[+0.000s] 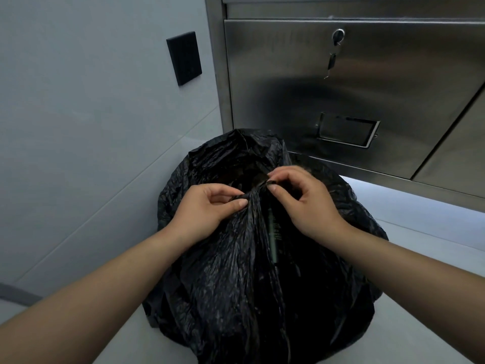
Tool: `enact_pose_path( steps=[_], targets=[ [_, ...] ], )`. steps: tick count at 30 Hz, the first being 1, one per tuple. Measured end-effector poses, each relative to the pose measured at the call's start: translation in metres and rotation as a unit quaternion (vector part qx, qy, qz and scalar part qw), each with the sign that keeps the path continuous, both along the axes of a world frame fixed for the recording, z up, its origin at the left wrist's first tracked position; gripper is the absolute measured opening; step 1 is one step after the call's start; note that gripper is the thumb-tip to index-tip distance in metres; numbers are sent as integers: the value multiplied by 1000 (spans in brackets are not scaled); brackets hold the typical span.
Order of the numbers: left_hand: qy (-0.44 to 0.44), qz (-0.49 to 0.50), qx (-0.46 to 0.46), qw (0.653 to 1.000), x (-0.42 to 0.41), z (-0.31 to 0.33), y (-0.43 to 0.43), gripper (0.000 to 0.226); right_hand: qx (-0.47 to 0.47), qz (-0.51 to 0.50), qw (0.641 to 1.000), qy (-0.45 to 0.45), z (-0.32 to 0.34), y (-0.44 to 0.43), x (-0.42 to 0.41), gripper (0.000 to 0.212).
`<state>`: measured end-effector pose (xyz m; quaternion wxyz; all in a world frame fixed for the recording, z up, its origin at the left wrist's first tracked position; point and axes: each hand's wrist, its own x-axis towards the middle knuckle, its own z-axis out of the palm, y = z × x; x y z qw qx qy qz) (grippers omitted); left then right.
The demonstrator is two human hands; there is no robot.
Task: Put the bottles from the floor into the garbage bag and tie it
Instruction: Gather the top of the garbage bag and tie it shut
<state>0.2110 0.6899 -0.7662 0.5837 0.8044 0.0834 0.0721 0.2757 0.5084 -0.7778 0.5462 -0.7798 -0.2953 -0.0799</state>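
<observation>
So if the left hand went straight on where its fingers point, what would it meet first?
The left hand pinches the neck of the garbage bag, so that plastic first; just beyond, probably the right hand.

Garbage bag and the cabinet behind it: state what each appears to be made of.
The garbage bag looks like thin black plastic film, faintly glossy: it crinkles finely and bunches into pleats where the left hand and right hand pinch its neck. The cabinet is probably brushed stainless steel: grey sheen with soft, blurred reflections, though a metal-look coating cannot be ruled out.
</observation>
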Motion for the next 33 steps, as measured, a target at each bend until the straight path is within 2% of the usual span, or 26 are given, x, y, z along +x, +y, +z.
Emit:
enact_pose_path(
  steps=[3,5,8,10,12,15,18,20,24,28,31,33],
  targets=[
    [-17,-2,-12,1000,-1,1,-5,10,-74,-71,987,-123,7,-1,-2,5],
    [-23,4,-20,1000,0,1,-8,10,-80,-78,982,-150,12,1,-2,7],
    [-24,18,-24,999,1,3,-8,10,-39,-9,990,-134,18,1,-3,2],
    [-22,23,-25,999,3,2,-6,10,-10,13,997,-71,16,0,-1,7],
    [-18,19,-21,999,3,-1,-3,11,36,18,997,72,7,0,1,16],
    [1,15,-6,1000,0,-11,1,9,151,9,947,285,-10,-4,2,20],
    [13,47,10,999,-2,-20,15,11,202,-44,912,354,-18,-23,9,16],
    [6,59,5,998,-1,-23,24,14,200,-54,916,343,-21,-35,14,14],
    [-19,71,-13,997,5,-21,22,10,150,-20,946,287,-16,-41,11,14],
    [-66,44,-53,995,11,-3,10,9,131,-8,973,188,6,-36,4,13],
    [-114,33,-58,991,14,13,1,6,135,4,983,125,27,-28,-2,8],
    [-145,30,-74,986,14,22,-5,3,169,31,979,110,39,-21,-5,8]
  ],
)
